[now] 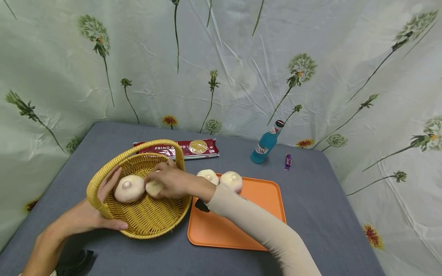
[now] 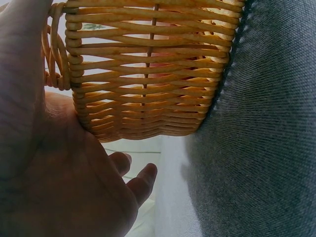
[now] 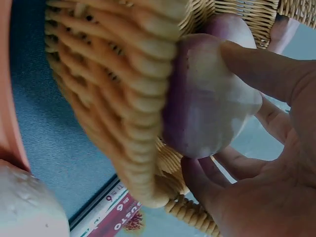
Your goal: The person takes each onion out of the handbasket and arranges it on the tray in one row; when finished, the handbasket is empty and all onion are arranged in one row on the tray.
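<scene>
Turnips (image 1: 129,189) are sitting in two places: two inside the yellow wicker basket (image 1: 152,218), two more on the orange tray (image 1: 221,234). Out on the left, the left hand (image 1: 86,216) is bracing the basket's side, thumb and fingers standing wide apart, the handle (image 1: 162,142) arching over them; pushing too hard there, I'm judging, would be risking a tip or a skid. Inside, one turnip is lying loose, and just beside it the right hand (image 1: 172,180) is holding its partner, the gripped turnip (image 3: 212,94), digits pressing from opposite sides! Whether that one is already bearing on the basket floor, I'm not able to tell. Its round skin is looking smooth, so a slack pinch could be sending it knocking into its neighbour. Farther right, the tray's pair is sitting by the far left corner, with the pale sleeve (image 1: 257,222) hanging across the tray; a careless forearm could be rolling one over that low rim. Now the lettering, again from the left: the red packet (image 1: 203,147) behind the basket is showing PRIMO GUSTO, the handle blocking part of the second word in the head view. Next, the blue bottle (image 1: 266,145) is wearing a label whose last letters are looking like LW, and the purple wrapped sweet (image 1: 288,162) is carrying print too small for reading.
</scene>
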